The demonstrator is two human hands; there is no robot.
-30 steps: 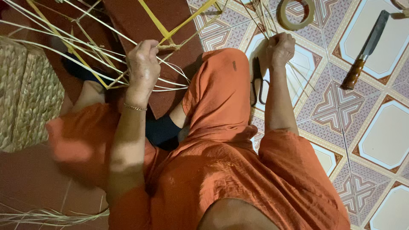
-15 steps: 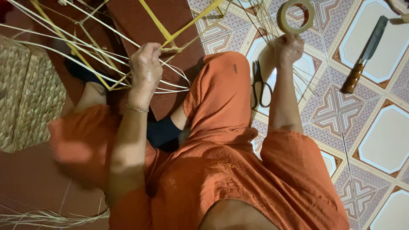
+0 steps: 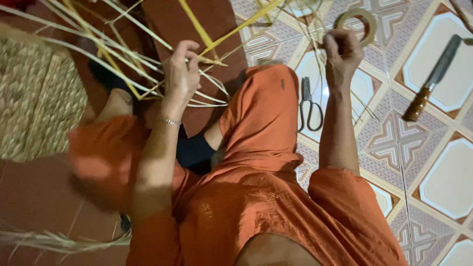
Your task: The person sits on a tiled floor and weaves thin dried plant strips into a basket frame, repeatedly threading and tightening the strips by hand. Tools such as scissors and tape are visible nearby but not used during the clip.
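Straw strips point(image 3: 148, 74) sit pinched in the left hand point(image 3: 181, 74); the right hand's point(image 3: 342, 54) grip closes around thin strands point(image 3: 320, 74) above scissors point(image 3: 309, 103).

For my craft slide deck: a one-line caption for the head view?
Left hand and right hand grip pale straw strips; scissors and knife lie on the tiled floor.

Dry, stiff straw strips point(image 3: 148, 59); rough woven mat point(image 3: 39, 98); glossy ceramic tiles point(image 3: 443, 177); matt orange cloth point(image 3: 266, 197); dull metal scissors point(image 3: 309, 106); wood-handled steel knife point(image 3: 433, 76).
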